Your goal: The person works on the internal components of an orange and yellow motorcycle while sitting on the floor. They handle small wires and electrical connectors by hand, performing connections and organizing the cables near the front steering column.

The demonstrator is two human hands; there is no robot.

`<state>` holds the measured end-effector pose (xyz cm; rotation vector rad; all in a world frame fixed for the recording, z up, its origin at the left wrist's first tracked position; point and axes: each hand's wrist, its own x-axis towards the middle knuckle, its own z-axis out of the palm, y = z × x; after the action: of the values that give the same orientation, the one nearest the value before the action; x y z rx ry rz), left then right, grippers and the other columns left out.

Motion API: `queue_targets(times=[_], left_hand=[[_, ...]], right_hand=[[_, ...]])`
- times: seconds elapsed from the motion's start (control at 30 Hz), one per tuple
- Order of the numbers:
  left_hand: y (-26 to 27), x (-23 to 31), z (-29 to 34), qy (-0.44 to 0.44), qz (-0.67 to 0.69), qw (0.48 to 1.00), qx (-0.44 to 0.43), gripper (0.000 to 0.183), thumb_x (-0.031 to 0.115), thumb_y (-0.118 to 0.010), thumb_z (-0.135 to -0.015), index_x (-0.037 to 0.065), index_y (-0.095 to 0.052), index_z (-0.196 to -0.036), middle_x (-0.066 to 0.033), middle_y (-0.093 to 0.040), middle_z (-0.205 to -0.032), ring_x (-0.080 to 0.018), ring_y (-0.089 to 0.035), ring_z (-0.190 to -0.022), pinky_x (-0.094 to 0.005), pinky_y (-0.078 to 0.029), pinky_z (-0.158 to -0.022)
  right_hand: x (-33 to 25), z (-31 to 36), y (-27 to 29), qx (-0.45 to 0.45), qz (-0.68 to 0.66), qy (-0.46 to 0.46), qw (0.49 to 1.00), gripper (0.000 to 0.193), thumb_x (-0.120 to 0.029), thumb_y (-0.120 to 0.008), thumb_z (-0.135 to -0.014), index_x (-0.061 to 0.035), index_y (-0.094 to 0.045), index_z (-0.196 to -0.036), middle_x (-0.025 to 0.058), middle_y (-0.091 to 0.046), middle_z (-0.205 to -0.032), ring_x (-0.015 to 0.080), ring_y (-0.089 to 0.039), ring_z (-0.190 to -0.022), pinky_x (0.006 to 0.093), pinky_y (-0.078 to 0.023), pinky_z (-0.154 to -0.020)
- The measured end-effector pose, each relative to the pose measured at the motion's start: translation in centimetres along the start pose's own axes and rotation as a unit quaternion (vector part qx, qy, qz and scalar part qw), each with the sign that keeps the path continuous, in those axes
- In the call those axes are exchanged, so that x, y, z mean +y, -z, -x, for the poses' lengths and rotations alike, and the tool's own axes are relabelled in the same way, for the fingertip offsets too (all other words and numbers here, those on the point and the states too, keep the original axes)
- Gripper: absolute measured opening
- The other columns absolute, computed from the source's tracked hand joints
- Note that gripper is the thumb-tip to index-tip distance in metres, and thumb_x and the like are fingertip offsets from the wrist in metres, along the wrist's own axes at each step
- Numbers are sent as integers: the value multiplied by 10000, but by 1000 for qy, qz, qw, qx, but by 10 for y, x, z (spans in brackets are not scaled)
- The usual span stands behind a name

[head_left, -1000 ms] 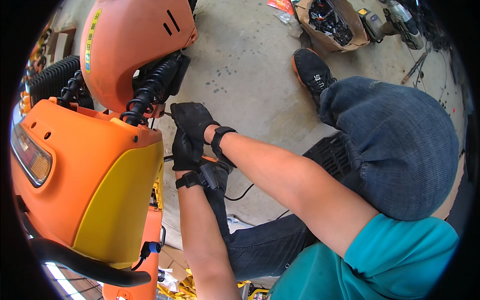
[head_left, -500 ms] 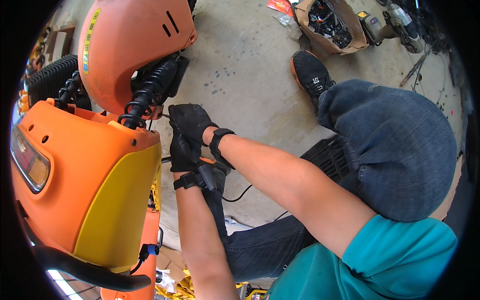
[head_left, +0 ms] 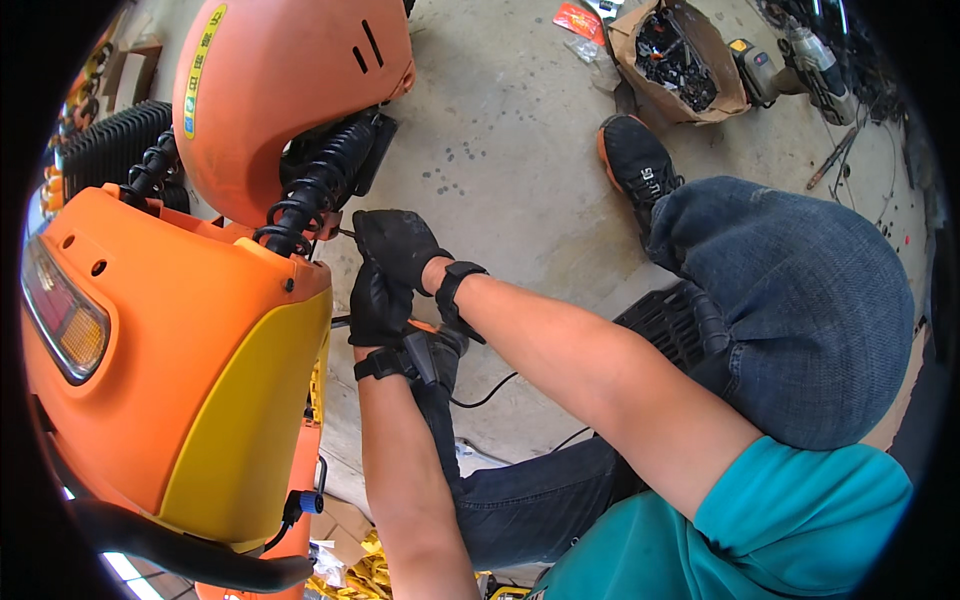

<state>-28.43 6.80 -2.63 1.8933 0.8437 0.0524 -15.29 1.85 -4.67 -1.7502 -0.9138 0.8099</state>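
Note:
Both my hands wear black gloves and are together beside the orange vehicle body (head_left: 170,340). My right hand (head_left: 398,246) is closed, fingers toward the lower end of the black coil-spring shock absorber (head_left: 318,190). A thin dark shaft (head_left: 346,232) shows between its fingertips and the bracket there; the rest of what it grips is hidden. Just below, touching it, my left hand (head_left: 380,306) is closed too, its contents out of sight. A thin dark rod (head_left: 341,321) juts from the body toward the left hand. The faded orange fender (head_left: 260,110) curves above the shock absorber.
A black grab bar (head_left: 190,550) curves along the vehicle's near end, below the tail light (head_left: 68,315). At the far right stand a paper bag (head_left: 625,50) of small dark parts and a cordless power tool (head_left: 760,72). A black cable (head_left: 490,393) lies under my arms.
The whole view has shifted slightly, so the vehicle and bag appear farther right. My hands keep the same closed pose beside the shock absorber's lower end.

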Motion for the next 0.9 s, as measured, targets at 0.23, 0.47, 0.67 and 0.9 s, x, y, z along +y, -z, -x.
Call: queue_targets(times=[0.23, 0.47, 0.67, 0.9], left_hand=[[-3, -9, -1, 49, 124, 991, 27, 313, 158, -586, -925, 19, -595, -1206, -210, -657, -1102, -400, -623, -1045, -382, -503, -865], [9, -12, -2, -56, -72, 996, -20, 344, 104, -579, -904, 8, -582, -1235, -218, -648, -1128, -413, -606, -1075, -389, -496, -888], [6, -13, -3, 18, 74, 997, 0, 361, 47, -568, -889, -15, -569, -1245, -224, -629, -1169, -397, -589, -1108, -376, -476, -937], [18, -10, 2, -54, -55, 994, -80, 397, 50, -558, -923, -3, -501, -1313, -136, -599, -1237, -255, -569, -1122, -328, -449, -965]], right_hand=[[1, 1, -2, 33, -41, 6, 999, 140, -160, -536, -856, -60, -609, -919, 202, -653, -866, 415, -636, -842, 491, -502, -720], [1, 0, -5, 21, -45, -22, 999, 90, -132, -549, -850, -63, -581, -898, 184, -644, -842, 403, -632, -831, 466, -495, -693], [4, -1, -13, 64, -1, 14, 998, 58, -107, -571, -825, -71, -580, -870, 158, -637, -815, 380, -633, -815, 447, -498, -693], [5, 0, -19, 39, -33, -14, 999, 174, -190, -528, -864, -52, -622, -916, 201, -656, -893, 409, -640, -856, 484, -508, -732]])
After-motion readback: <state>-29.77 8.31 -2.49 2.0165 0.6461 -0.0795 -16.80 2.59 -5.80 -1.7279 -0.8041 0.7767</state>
